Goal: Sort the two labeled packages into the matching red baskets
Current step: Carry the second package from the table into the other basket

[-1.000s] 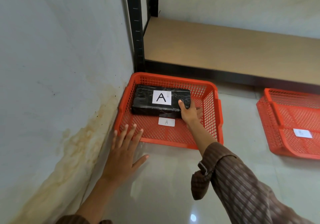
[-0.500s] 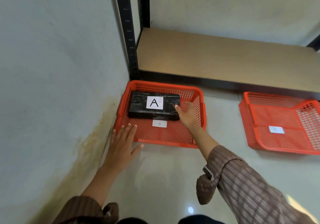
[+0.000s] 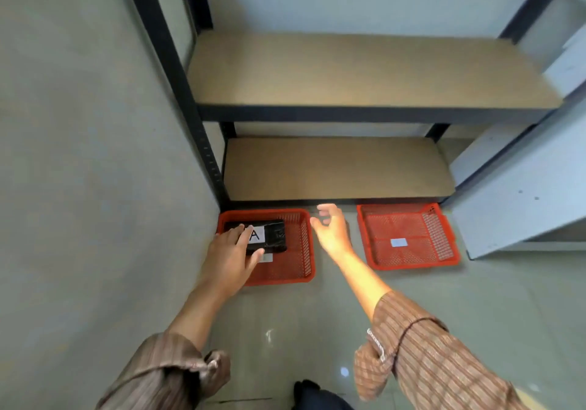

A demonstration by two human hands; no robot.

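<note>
Package A [image 3: 269, 235] in left red basket [image 3: 298, 251], left hand [image 3: 230, 256] spread over it, right hand [image 3: 331, 230] grip loose, empty.

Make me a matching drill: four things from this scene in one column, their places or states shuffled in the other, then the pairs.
1. black package
2. right basket
3. left hand
4. right hand

a. open in the air between the baskets
b. lies in the left basket
c. holds only a white label
d. spread over the package's near end

Pairs: 1-b, 2-c, 3-d, 4-a
</note>
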